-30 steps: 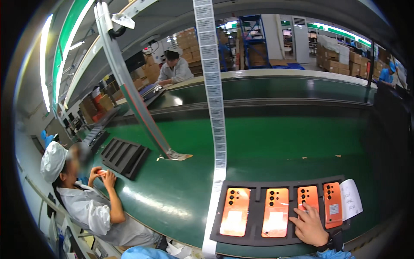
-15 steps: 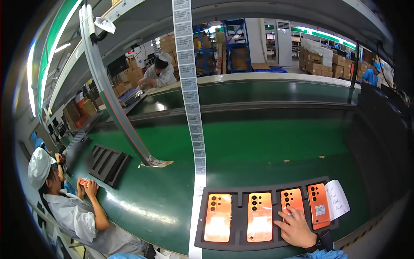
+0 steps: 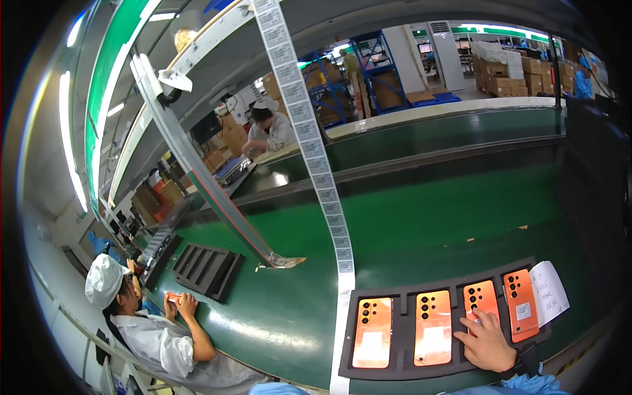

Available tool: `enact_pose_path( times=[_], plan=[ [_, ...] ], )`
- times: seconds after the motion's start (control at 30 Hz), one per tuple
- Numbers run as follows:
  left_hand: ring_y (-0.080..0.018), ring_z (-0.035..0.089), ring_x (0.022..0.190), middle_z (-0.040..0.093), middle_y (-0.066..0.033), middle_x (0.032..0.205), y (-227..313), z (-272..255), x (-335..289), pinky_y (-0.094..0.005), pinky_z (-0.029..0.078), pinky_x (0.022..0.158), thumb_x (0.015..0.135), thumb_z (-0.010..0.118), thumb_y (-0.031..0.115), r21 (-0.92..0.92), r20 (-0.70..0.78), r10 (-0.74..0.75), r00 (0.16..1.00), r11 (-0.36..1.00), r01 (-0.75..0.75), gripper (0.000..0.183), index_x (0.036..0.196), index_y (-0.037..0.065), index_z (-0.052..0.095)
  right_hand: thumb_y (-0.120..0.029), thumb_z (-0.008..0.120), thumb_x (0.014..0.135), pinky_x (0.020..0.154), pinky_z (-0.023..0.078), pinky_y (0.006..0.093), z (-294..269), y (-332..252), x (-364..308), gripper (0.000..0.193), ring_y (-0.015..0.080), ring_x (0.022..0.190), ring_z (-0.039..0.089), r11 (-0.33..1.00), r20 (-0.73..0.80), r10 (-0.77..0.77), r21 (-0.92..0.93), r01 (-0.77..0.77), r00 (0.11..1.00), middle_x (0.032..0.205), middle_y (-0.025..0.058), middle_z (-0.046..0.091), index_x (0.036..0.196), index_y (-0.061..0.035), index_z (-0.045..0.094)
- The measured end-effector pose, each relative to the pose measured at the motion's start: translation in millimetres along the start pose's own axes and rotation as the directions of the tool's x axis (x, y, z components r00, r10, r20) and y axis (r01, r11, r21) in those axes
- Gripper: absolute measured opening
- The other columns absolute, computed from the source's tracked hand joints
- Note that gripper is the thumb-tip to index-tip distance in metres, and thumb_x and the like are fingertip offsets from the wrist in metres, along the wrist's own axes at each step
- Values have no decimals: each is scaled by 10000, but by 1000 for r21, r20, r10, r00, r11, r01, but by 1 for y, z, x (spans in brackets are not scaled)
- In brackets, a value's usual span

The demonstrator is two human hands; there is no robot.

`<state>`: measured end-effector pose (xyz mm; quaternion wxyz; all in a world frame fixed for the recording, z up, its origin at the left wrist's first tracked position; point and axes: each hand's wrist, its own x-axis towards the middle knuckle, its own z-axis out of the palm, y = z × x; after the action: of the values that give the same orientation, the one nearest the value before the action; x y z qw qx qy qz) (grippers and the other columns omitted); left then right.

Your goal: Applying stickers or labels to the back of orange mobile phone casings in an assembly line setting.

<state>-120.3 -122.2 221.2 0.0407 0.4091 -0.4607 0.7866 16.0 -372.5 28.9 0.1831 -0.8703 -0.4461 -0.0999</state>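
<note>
Four orange smartphones lie back up in a black foam tray (image 3: 403,367) at the near right. On the third, an orange smartphone (image 3: 479,294), rests my right hand (image 3: 488,343). Its fingers are spread and stretched over the phone's back, covering the lower part. A first phone (image 3: 372,329) and a second phone (image 3: 433,329) lie to the left, each with a pale patch low on its back. At the right end, a tilted phone (image 3: 520,299) carries a small white label, with a handwritten paper sheet (image 3: 549,293) beside it. My left hand is out of view; only a blue sleeve (image 3: 278,389) shows.
A long strip of printed labels (image 3: 320,168) hangs down to the green belt, left of the tray. Beyond it stands a metal post (image 3: 224,207). Stacked black trays (image 3: 207,270) lie farther left, near a seated co-worker (image 3: 155,336) holding an orange phone. Another person (image 3: 268,128) works across the line.
The view has turned and tilted, so the whole scene sits farther right in the picture. My right hand stays on the third phone with little visible change.
</note>
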Motion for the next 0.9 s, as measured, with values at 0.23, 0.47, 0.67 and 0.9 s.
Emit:
enact_pose_path(
  times=[0.23,0.47,0.67,0.9],
  plan=[
    [-405,199,1365,211,-283,1458,60,-54,-109,-530,207,1069,863,564,272,705,339,-936,-91,188,684,663,1382,-37,293,-98,597,710,897,350,545,-2,-2,3,321,401,1159,401,1000,22,-14,-10,14,1000,1177,131,529,1025,-107,657],
    [-439,166,1361,219,-291,1442,94,-38,-147,-633,167,1038,823,619,306,842,462,-677,-573,131,523,681,1391,50,345,-72,579,743,944,330,542,-5,-5,6,296,413,1163,399,1000,43,17,-2,-17,999,1189,140,540,1025,-102,664],
    [-424,289,1316,286,-237,1432,88,-1,-157,-667,207,992,851,574,459,757,646,-639,-416,471,452,673,1411,161,351,-77,584,753,945,331,532,-4,-7,5,275,411,1169,400,1000,41,30,8,-30,999,1181,141,551,1014,-94,670],
    [-426,167,1371,241,-272,1442,110,1,-189,-712,156,985,872,456,581,760,649,-452,-612,423,493,673,1412,195,346,-90,552,805,990,302,534,-6,-7,-1,313,395,1229,374,999,53,39,19,-40,998,1283,168,482,1114,-56,587]
  ],
)
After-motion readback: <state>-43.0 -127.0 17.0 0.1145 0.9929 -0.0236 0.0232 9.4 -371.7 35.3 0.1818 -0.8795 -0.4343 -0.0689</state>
